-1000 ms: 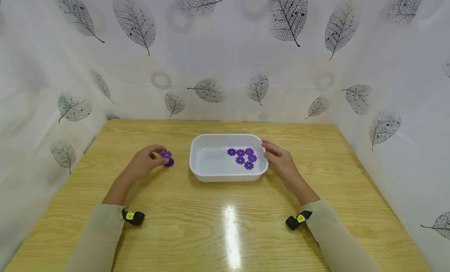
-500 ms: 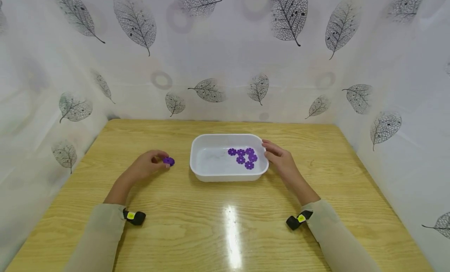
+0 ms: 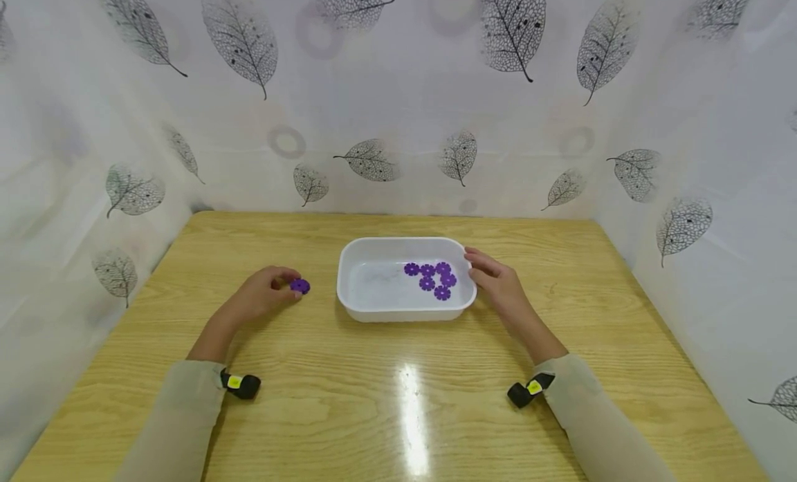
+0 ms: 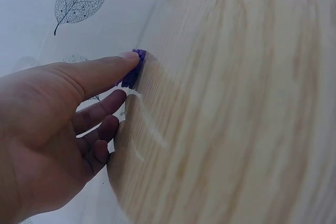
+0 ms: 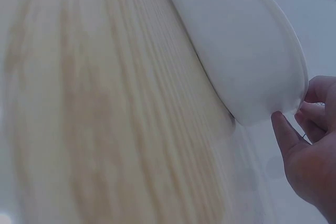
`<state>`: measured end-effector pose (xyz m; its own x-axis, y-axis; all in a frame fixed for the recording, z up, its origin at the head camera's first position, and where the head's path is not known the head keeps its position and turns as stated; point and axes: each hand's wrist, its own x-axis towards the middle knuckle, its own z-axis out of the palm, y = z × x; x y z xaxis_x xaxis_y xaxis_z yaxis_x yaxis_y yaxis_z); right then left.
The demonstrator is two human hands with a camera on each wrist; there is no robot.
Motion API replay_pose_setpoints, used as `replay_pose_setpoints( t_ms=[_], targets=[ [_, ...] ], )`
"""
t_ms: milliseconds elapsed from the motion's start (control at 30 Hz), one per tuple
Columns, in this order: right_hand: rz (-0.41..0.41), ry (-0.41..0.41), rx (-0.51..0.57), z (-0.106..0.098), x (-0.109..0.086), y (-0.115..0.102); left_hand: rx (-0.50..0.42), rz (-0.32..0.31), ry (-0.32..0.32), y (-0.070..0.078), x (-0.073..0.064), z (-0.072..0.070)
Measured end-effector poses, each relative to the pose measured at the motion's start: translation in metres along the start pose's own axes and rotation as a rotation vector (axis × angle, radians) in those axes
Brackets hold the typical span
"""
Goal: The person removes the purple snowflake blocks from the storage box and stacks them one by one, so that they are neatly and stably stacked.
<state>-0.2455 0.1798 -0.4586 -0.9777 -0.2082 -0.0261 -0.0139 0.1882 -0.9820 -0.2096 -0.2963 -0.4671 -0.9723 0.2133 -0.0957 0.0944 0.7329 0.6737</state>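
In the head view my left hand pinches small purple flower-shaped discs at the table surface, left of the container. The left wrist view shows the thumb on the edge of the layered purple discs; how many there are I cannot tell. My right hand holds the right end of a white plastic container, fingers at the rim and thumb against the outer wall. Inside, toward the right end, lie several purple flower-shaped discs, flat and close together.
A wooden table lies under everything. A white curtain with grey leaf prints hangs behind the table and along both sides. Each wrist wears a small black camera on a strap.
My left hand has brought the upper purple disc down onto the lower one, so the two that showed apart now overlap as one stack. The right hand and the container stay put.
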Motion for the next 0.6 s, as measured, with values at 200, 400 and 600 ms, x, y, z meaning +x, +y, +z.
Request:
replay_pose_setpoints(
  t_ms=[200, 400, 600],
  targets=[
    [0.001, 0.001, 0.001, 0.0003, 0.0005, 0.0003, 0.001, 0.012, 0.001, 0.0002, 0.0005, 0.0003],
    [-0.001, 0.010, -0.002, 0.0004, 0.0008, 0.0001, -0.007, 0.011, 0.002, 0.0000, 0.0001, 0.0007],
    [-0.010, 0.007, -0.011, -0.0004, 0.0018, 0.0020, -0.003, -0.001, -0.004, 0.0015, -0.0007, 0.0008]
  ],
)
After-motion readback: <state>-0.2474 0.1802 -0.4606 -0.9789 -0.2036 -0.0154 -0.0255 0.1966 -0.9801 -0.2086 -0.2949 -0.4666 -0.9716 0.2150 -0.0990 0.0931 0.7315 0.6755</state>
